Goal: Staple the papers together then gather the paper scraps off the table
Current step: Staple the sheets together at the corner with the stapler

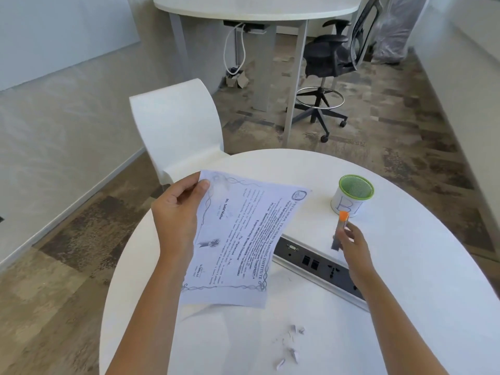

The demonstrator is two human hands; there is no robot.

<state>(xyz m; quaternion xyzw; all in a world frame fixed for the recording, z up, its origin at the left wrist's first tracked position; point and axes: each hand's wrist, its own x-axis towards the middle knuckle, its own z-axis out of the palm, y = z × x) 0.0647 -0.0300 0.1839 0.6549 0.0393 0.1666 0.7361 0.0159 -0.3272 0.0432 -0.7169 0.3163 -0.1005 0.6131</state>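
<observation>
Left hand is pinching printed papers above the round white surface; right hand is gripping an orange-tipped stapler; torn scraps are lying nearer.

White round table; papers white with grey print and scrolled border; green-rimmed white cup at one o'clock; orange-tipped grey stapler.

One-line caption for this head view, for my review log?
Left hand lifts printed papers above the white table; right hand holds an orange-tipped stapler; paper scraps remain.
</observation>
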